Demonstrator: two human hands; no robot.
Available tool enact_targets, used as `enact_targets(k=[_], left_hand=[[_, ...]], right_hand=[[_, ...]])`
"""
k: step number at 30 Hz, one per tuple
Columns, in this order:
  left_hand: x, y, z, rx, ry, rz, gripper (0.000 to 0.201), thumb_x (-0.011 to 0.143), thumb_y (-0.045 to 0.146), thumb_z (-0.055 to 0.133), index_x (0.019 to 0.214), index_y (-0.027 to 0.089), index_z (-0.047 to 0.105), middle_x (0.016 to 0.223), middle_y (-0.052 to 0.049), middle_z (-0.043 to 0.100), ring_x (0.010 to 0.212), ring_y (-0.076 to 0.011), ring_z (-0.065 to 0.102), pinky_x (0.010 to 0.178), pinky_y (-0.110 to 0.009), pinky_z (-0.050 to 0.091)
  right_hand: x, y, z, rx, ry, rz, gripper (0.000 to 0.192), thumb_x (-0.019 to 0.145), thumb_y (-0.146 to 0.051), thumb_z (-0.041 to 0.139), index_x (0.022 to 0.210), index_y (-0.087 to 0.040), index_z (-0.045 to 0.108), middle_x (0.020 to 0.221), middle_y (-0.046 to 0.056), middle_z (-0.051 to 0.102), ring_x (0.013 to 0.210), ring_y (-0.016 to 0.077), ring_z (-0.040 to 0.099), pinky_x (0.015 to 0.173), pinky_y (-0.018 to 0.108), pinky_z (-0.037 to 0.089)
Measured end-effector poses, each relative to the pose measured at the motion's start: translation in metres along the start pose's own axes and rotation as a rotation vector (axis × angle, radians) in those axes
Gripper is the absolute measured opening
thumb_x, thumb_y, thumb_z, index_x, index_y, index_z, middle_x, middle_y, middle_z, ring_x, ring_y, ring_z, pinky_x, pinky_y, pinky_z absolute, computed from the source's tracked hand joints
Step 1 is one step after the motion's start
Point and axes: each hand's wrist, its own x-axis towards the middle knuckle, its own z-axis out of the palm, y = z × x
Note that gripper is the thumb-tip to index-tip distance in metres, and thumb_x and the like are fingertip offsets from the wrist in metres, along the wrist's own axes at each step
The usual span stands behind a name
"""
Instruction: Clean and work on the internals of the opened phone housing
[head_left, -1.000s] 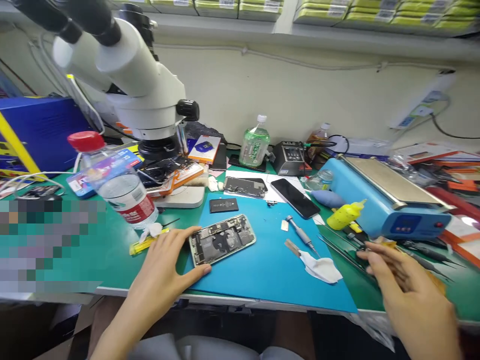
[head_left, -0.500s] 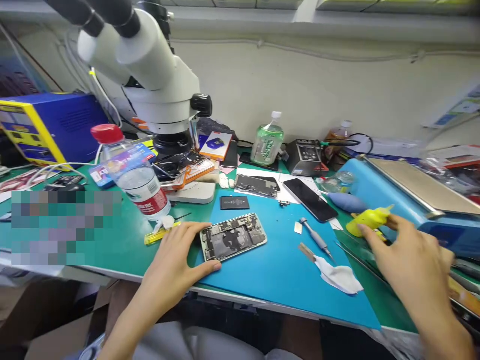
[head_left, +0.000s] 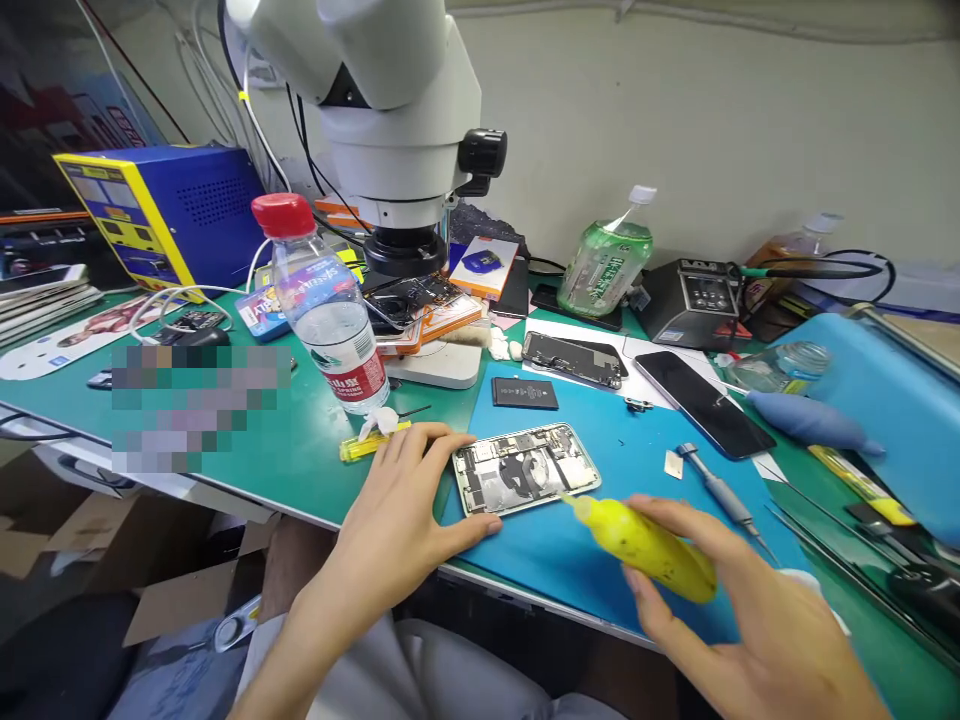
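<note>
With thumb and fingers, my left hand (head_left: 409, 510) grips the left end of an opened phone (head_left: 551, 470). The phone lies face down on a blue mat (head_left: 517, 565), its inner parts bare. My right hand (head_left: 757, 620) is closed around a yellow squeeze bottle (head_left: 652, 550), whose nozzle points left at the phone's lower right edge. Behind the phone rests a flat black battery (head_left: 525, 393). A grey screwdriver (head_left: 724, 495) lies to the right, and a white cloth (head_left: 817, 592) is mostly hidden by my right hand.
A microscope (head_left: 405, 160) rises at the back. Near my left hand stands a red-capped water bottle (head_left: 330, 310) beside a yellow cutter (head_left: 367, 440). A black phone (head_left: 705, 405), a blue-grey air blower (head_left: 810, 418) and tweezers (head_left: 847, 570) lie to the right.
My right hand has brought the yellow squeeze bottle leftward from the right side of the bench to the phone. My left hand still holds the phone. The camera view has turned left.
</note>
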Motion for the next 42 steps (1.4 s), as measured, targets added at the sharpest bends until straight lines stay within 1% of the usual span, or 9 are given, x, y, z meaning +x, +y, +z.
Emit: enact_targets(k=[3,4,8,15,24,30,34,38,42], left_hand=[[0.001,0.0,0.0,0.013,0.008,0.013,0.059,0.088,0.046,0.082,0.141,0.033,0.06,0.139,-0.006,0.058,0.13,-0.0344,0.053,0.111,-0.051,0.045],[0.001,0.0,0.0,0.015,0.007,0.016,0.059,0.088,0.046,0.082,0.141,0.032,0.06,0.138,-0.007,0.058,0.129,-0.0344,0.054,0.111,-0.051,0.045],[0.001,0.0,0.001,0.021,0.001,0.019,0.061,0.086,0.046,0.084,0.14,0.031,0.061,0.137,-0.007,0.058,0.128,-0.0345,0.053,0.111,-0.052,0.044],[0.002,-0.004,0.004,0.028,0.037,0.067,0.062,0.086,0.046,0.085,0.14,0.03,0.06,0.135,-0.008,0.06,0.125,-0.0343,0.055,0.108,-0.051,0.046],[0.002,-0.003,0.003,0.032,0.032,0.071,0.063,0.086,0.048,0.085,0.14,0.03,0.06,0.135,-0.008,0.062,0.125,-0.035,0.057,0.106,-0.052,0.047],[0.003,-0.004,0.001,-0.011,0.009,0.047,0.067,0.083,0.048,0.088,0.14,0.031,0.059,0.136,-0.007,0.062,0.128,-0.0352,0.056,0.108,-0.051,0.047],[0.002,-0.003,0.001,-0.02,0.005,0.045,0.066,0.084,0.047,0.088,0.141,0.031,0.059,0.136,-0.006,0.061,0.129,-0.0345,0.056,0.109,-0.051,0.046],[0.002,-0.004,0.002,-0.011,0.022,0.05,0.065,0.084,0.047,0.087,0.141,0.031,0.06,0.135,-0.006,0.061,0.128,-0.0346,0.056,0.108,-0.051,0.046],[0.001,-0.005,0.004,0.01,0.037,0.053,0.061,0.086,0.047,0.084,0.141,0.031,0.062,0.136,-0.008,0.061,0.127,-0.0354,0.057,0.108,-0.051,0.047]], right_hand=[[0.01,-0.01,0.007,-0.008,-0.098,-0.229,0.036,0.102,-0.035,0.061,0.138,-0.029,0.059,0.121,0.004,0.078,0.1,0.0247,0.078,0.088,0.038,0.061],[0.013,-0.011,0.007,-0.021,-0.112,-0.268,0.035,0.103,-0.032,0.061,0.137,-0.028,0.059,0.121,0.004,0.077,0.102,0.0238,0.077,0.09,0.038,0.06],[0.024,-0.013,0.008,-0.079,-0.131,-0.33,0.032,0.104,-0.027,0.058,0.136,-0.026,0.061,0.124,0.004,0.076,0.11,0.0213,0.074,0.094,0.034,0.057],[0.035,-0.018,0.009,-0.126,-0.169,-0.415,0.031,0.105,-0.027,0.057,0.134,-0.026,0.066,0.127,0.003,0.075,0.111,0.0202,0.072,0.097,0.034,0.053],[0.038,-0.019,0.009,-0.111,-0.204,-0.382,0.034,0.101,-0.027,0.061,0.135,-0.028,0.065,0.127,0.003,0.076,0.11,0.0232,0.075,0.095,0.037,0.057],[0.036,-0.02,0.011,-0.065,-0.175,-0.341,0.032,0.102,-0.03,0.061,0.134,-0.028,0.063,0.123,0.004,0.076,0.109,0.0215,0.075,0.095,0.034,0.059],[0.03,-0.016,0.01,-0.016,-0.16,-0.258,0.033,0.103,-0.037,0.062,0.135,-0.029,0.061,0.124,0.005,0.076,0.107,0.0236,0.077,0.095,0.037,0.061],[0.023,-0.016,0.011,0.06,-0.157,-0.114,0.035,0.102,-0.041,0.064,0.136,-0.032,0.061,0.126,0.005,0.076,0.106,0.0248,0.077,0.093,0.037,0.064],[0.018,-0.019,0.012,0.151,-0.137,0.029,0.036,0.1,-0.042,0.068,0.135,-0.033,0.064,0.128,0.004,0.075,0.117,0.0268,0.075,0.096,0.035,0.065]])
